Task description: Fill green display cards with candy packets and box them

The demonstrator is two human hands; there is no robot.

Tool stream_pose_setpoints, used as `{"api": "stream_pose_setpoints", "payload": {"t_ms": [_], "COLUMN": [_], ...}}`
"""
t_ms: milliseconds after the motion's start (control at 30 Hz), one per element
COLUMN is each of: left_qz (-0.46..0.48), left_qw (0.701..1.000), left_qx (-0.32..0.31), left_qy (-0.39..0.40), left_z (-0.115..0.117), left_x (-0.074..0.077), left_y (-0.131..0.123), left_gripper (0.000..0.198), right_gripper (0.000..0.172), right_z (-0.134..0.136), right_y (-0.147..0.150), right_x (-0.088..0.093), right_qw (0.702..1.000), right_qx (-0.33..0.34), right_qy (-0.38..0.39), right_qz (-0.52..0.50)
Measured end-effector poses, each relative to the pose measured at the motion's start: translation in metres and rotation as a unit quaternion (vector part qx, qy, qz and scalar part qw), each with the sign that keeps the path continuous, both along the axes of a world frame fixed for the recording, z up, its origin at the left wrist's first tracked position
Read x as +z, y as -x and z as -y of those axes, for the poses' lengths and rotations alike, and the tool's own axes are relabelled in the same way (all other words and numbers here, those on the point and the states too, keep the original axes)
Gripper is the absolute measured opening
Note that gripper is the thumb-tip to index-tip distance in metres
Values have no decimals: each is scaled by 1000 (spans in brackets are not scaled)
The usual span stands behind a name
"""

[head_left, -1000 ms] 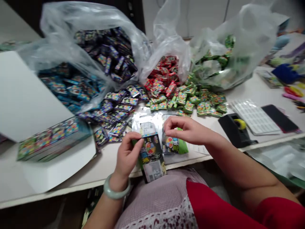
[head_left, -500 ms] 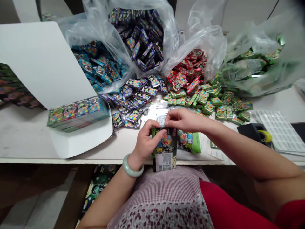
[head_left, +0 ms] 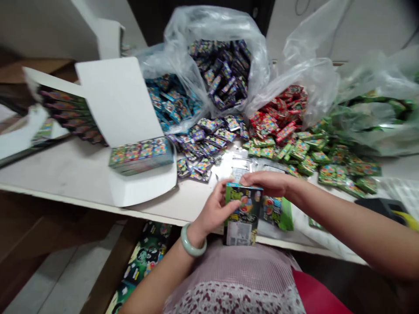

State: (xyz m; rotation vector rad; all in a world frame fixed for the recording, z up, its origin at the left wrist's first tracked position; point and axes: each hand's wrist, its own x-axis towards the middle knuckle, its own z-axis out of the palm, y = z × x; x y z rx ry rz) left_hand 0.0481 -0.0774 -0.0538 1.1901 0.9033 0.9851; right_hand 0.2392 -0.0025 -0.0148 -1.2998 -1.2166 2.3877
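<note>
light: bright, even; shadows: faint; edges: warped, soft; glare: plastic bag (head_left: 212, 26)

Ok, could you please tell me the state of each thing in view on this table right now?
Left hand: holding the packet's left side
Right hand: fingers on the packet's top edge
Printed packet: upright, between both hands
White cardboard box: open, flap raised
Clear plastic bag: open, full of purple packets
Red packets: loose in a heap
Tape dispenser: partly out of view
</note>
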Motion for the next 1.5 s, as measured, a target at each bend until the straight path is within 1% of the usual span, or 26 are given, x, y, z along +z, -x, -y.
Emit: {"api": "stream_pose_setpoints", "payload": {"t_ms": [67,133,200,233,300,333,367,400,467,533,567,667,733,767,800,867,900,933,967,1000,1033,1067,1167,1333,1400,1500], "left_qz": [28,14,-28,-58,-147,-208,-275,-340,-465,-556,-571,-575,-569,-563,-552,-515,-485,-460,-447,-448,-449,-435,-377,-308,-265,-208], "left_qw": [997,999,995,979,902,853,805,760,712,678,677,696,705,706,708,731,772,820,848,861,869,884,917,941,953,967], "left_qx": [-44,-21,80,157,316,369,390,394,323,264,244,196,192,210,238,281,241,163,90,38,21,30,93,139,142,136], "left_qy": [55,37,-51,-118,-255,-305,-351,-390,-416,-402,-395,-382,-378,-374,-370,-347,-332,-300,-269,-238,-206,-170,-89,-8,26,60], "left_z": [12,20,21,17,1,-12,-27,-43,-76,-101,-109,-116,-112,-108,-103,-87,-78,-67,-57,-47,-39,-33,-26,-34,-37,-39], "left_x": [4,18,41,54,78,86,90,90,77,55,43,19,14,13,13,10,7,2,-4,-10,-17,-24,-39,-52,-54,-53], "left_y": [14,37,69,88,128,147,165,180,204,219,224,230,222,213,200,159,134,107,82,58,39,25,9,22,27,32], "left_gripper": [34,29,28,26,27,32,35,35,33,32,33,33,35,36,36,32,28,25,27,32,37,41,47,39,33,31], "right_gripper": [20,24,28,30,32,34,36,37,36,31,29,21,18,17,17,20,27,39,53,66,76,81,78,69,59,38], "right_z": [3,3,1,0,0,1,4,7,16,25,30,37,34,30,25,11,4,-3,-7,-11,-12,-12,-10,-20,-29,-35], "right_y": [-3,-8,-13,-15,-16,-14,-12,-9,-2,4,5,1,-4,-6,-8,-6,-4,1,6,11,17,22,34,32,22,5], "right_x": [1,6,12,14,14,12,9,4,-8,-20,-25,-33,-35,-35,-35,-38,-40,-42,-44,-46,-48,-49,-51,-52,-52,-50], "right_qw": [999,998,994,990,978,973,970,968,965,960,956,948,938,927,909,849,811,774,743,720,705,697,703,739,755,787], "right_qx": [-2,-9,-45,-68,-107,-111,-106,-93,-53,-11,4,44,66,74,76,79,87,102,120,141,159,172,176,132,90,-13], "right_qy": [6,-21,-79,-113,-178,-201,-217,-231,-254,-277,-289,-307,-323,-344,-378,-472,-516,-549,-570,-581,-582,-580,-569,-549,-552,-546], "right_qz": [-39,-64,-65,-55,-20,-1,16,26,34,37,41,74,109,131,158,225,262,298,329,353,371,384,389,367,342,289]}}
